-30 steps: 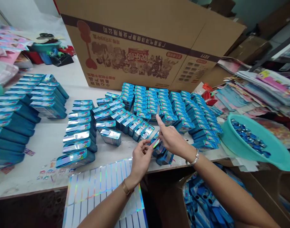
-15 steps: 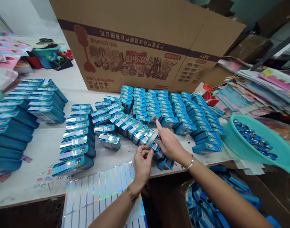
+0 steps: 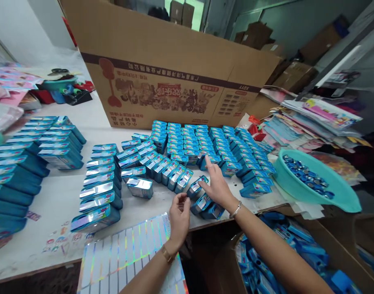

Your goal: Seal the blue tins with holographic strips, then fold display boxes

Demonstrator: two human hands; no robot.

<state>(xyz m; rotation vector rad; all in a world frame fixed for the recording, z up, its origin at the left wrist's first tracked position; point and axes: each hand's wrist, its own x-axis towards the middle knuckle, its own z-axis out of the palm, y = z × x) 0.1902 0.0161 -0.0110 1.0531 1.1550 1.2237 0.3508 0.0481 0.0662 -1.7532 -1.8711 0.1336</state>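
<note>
In the head view my right hand (image 3: 217, 185) is over a small blue case (image 3: 198, 186) at the table's front, index finger stretched forward and thumb apart, at the case's top. A small shiny patch shows by the index fingertip; I cannot tell whether it sticks to the finger. My left hand (image 3: 179, 214) is just left of that case, fingers curled together; what they hold, if anything, is hidden. Two more blue cases (image 3: 202, 203) stand below my right hand. Beneath my left forearm lies a sheet of shiny, rainbow-edged label strips (image 3: 125, 249), partly covered by the arm.
Rows of blue cases (image 3: 96, 194) with shiny top labels stand across the white table (image 3: 61, 196). Behind them rises a large printed cardboard box (image 3: 174, 53). At right sit a turquoise basin (image 3: 284, 183) of small blue-and-silver pieces and, below, a carton of blue cases (image 3: 263, 261).
My hands have moved apart; the right has lifted off the case, with its thumb now spread. The left has drawn slightly down and left. The camera view has tilted up.
</note>
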